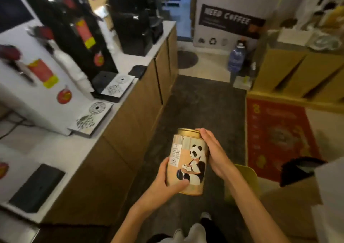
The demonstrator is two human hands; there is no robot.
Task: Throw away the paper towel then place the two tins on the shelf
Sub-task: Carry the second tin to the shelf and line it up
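Observation:
A tall round tin [188, 160] with a gold lid and a panda picture is held upright in front of me, above the dark floor mat. My left hand [168, 182] grips its lower left side, thumb across the front. My right hand [214, 153] lies flat along its right side, fingertips up at the lid. No second tin and no paper towel are in view.
A white counter [78, 149] with wooden fronts runs along the left, carrying coffee machines [74, 37] and drip trays. Cardboard boxes [297, 71] stand at the right, a water bottle [236, 58] beside them. A red mat [279, 136] and a yellow-green bin [245, 179] lie right of my hands.

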